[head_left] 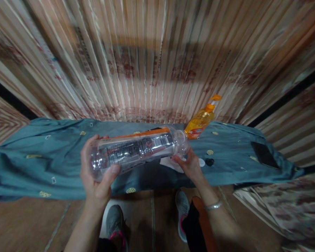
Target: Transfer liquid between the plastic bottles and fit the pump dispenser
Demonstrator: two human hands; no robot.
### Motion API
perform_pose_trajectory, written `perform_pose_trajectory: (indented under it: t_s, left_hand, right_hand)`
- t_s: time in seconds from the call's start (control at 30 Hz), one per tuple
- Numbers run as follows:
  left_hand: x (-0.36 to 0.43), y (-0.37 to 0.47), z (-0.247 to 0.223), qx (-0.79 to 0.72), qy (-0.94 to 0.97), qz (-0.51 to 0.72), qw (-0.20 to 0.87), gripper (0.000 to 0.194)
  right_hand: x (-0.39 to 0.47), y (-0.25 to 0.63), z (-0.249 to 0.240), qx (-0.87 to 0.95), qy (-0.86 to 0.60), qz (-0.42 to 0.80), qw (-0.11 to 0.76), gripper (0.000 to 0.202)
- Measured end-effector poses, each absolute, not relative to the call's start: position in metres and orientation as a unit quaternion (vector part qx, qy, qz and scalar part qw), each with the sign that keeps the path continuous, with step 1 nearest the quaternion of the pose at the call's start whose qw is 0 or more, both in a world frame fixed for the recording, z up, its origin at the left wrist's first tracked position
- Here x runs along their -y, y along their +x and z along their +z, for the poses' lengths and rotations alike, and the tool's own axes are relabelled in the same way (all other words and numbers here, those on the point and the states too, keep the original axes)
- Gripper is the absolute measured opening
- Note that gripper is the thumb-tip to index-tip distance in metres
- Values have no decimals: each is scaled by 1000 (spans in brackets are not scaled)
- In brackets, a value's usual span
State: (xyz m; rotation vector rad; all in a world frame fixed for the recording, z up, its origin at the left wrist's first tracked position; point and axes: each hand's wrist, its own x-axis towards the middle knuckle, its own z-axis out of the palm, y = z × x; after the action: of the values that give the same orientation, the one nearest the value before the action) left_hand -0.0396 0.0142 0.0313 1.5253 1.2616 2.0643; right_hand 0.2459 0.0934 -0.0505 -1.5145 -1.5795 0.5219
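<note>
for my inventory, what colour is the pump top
Orange; the pump top shows best in the head view.

We can read no words or numbers. Between our left grip point(98, 176) and right grip point(191, 165), the clear bottle point(135, 150) bears blurred print and 1 barcode point(161, 140). Beyond the right grip, the orange pump bottle point(200, 120) has an illegible red label point(194, 132); the pleated backdrop point(157, 52), reddish smudged lettering.

Silver bangle point(213, 206), right forearm point(220, 220); grey shoes point(114, 218), pink edging point(182, 224).
</note>
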Motion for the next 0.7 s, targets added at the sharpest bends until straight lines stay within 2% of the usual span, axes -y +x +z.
perform_pose_trajectory:
  t_s: [0.7]
  left_hand:
    - [-16, -40, 30, -434, 523, 721, 135, 75]
  right_hand:
    - [-94, 247, -49, 624, -617, 220, 427, 59]
